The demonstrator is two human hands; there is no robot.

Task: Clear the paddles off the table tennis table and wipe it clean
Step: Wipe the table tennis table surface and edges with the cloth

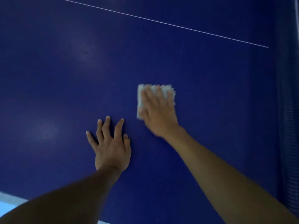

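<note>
Deep blue table [210, 70] is filling the head view, with a thin white line [161, 22] crossing its far part. The right hand [157, 113] is pressing a pale fluffy cloth [168, 91] flat onto the table, fingers straight. The left hand [111, 149] is resting nearby, palm down, fingers spread, gripping nothing. A net [289, 126] is standing along the right edge.

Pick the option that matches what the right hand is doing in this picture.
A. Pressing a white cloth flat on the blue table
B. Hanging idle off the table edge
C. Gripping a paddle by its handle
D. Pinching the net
A. The right hand lies with straight fingers spread over the white cloth on the blue table, while the left hand rests flat on the bare surface beside it.
</note>
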